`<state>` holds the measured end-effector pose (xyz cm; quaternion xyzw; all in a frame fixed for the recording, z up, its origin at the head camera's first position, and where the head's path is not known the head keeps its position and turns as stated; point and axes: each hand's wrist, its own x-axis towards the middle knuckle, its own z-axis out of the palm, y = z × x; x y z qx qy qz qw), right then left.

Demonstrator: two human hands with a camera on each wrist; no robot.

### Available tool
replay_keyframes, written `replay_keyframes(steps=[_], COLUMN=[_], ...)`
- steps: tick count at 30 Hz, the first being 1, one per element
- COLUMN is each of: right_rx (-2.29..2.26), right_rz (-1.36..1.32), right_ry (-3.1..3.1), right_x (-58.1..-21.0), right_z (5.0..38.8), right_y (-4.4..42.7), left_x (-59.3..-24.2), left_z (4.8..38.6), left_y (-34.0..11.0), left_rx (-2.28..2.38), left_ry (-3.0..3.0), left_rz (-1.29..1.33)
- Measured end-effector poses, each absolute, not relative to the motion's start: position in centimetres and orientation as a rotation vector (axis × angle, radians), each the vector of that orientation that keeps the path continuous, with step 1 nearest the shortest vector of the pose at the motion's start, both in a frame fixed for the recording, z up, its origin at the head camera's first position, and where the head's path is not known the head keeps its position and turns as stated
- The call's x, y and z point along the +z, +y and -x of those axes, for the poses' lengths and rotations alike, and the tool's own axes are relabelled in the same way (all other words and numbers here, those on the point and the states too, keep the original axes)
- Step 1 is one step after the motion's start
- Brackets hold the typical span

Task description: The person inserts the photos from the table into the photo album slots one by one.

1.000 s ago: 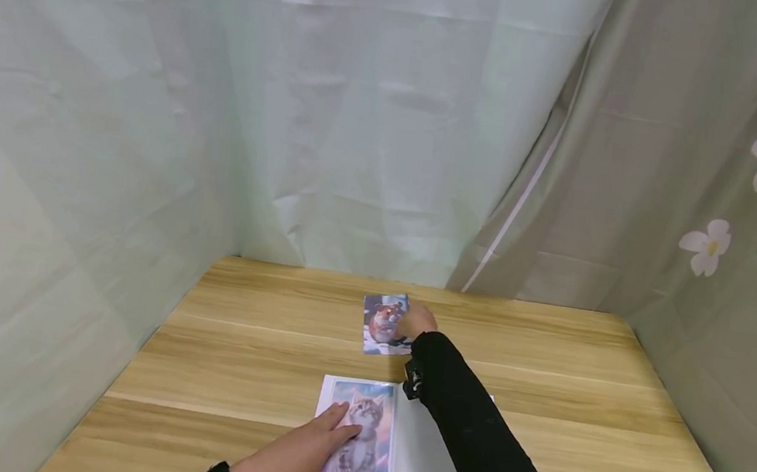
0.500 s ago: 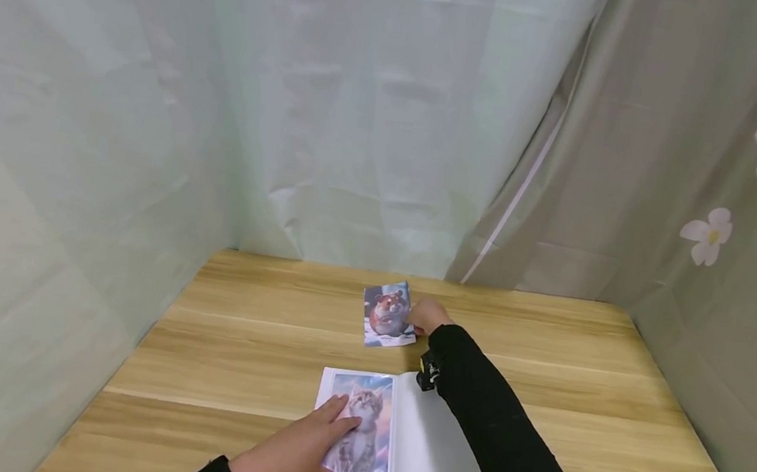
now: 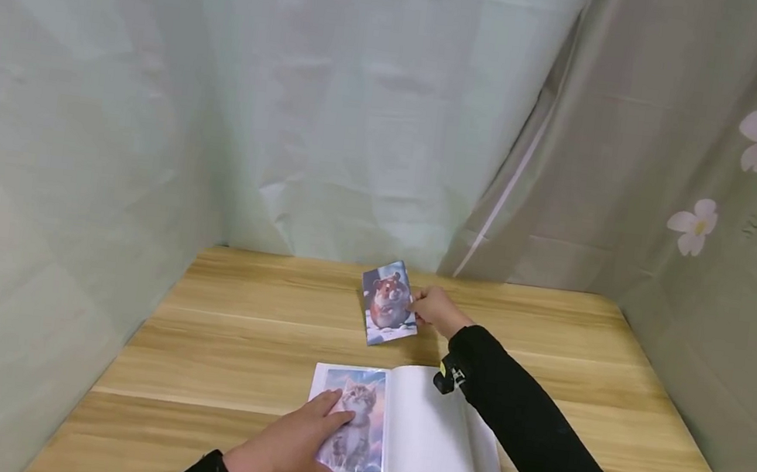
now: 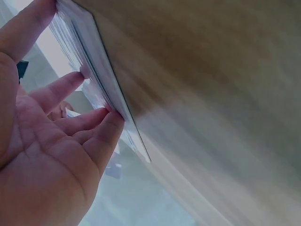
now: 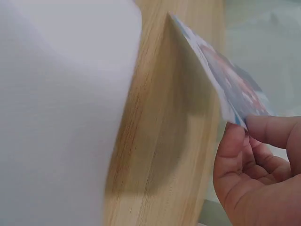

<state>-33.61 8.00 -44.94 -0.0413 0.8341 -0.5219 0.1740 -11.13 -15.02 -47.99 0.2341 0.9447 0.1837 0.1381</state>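
Observation:
An open photo album [image 3: 428, 428] lies near the front of the table, a kitten picture [image 3: 360, 429] in its left page and a blank white page on the right. My left hand [image 3: 290, 441] rests on that left page with fingers spread, and in the left wrist view its fingertips touch the album's edge. Beyond the album, my right hand [image 3: 441, 311] pinches the right edge of a hamster photo [image 3: 387, 299] between thumb and index finger. Tilted up, the photo has its held edge off the wood in the right wrist view [image 5: 225, 77].
The wooden table [image 3: 234, 336] ends at pale curtains [image 3: 377, 127] at the back and on both sides. A small dark camera [image 3: 450, 375] sits on the right wrist, above the album's right page.
My right hand has taken the hamster photo by its edge, lifting and tilting it from the table. The album's right pages have risen a little from the back cover. My left hand stays on the album.

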Motion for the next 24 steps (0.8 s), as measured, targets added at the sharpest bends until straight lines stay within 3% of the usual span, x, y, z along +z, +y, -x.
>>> replay_keyframes(steps=[16,24], right_rx=[-1.641,-1.755], right_rz=[0.069,0.037], right_ry=[2.251,2.172], right_x=[-45.7,-45.8], right_z=[31.0,30.0], right_y=[10.7,12.0], left_x=[-46.9,-46.7], left_z=[11.5,12.3], left_y=[-14.4,-12.1], left_rx=[0.446,0.345], left_ry=[2.822,2.923], left_rz=[-0.673,-0.805])
